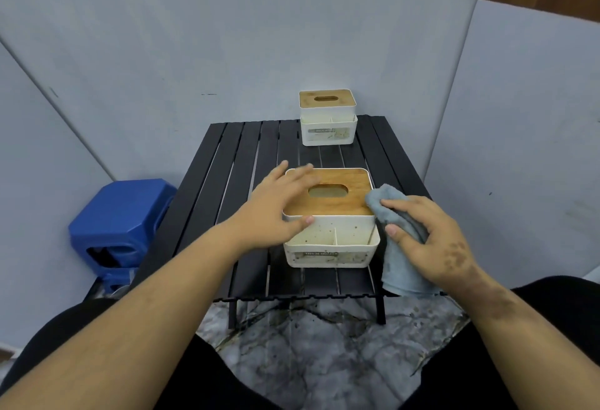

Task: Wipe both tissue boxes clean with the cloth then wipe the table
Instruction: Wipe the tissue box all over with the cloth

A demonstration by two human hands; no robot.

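A white tissue box with a wooden lid [337, 205] stands near the front of the black slatted table [237, 163]; its front compartments look speckled with dirt. My left hand [276, 205] rests on the box's left side, fingers spread over the lid's corner and thumb at the front rim. My right hand [425, 237] grips a grey-blue cloth [399, 267] against the box's right side. A second, similar tissue box [328, 117] stands at the table's far edge by the wall.
A blue plastic stool [120, 224] stands on the floor left of the table. Grey partition walls close in behind and on both sides. Marble-patterned floor [308, 344] lies between my knees and the table's front edge.
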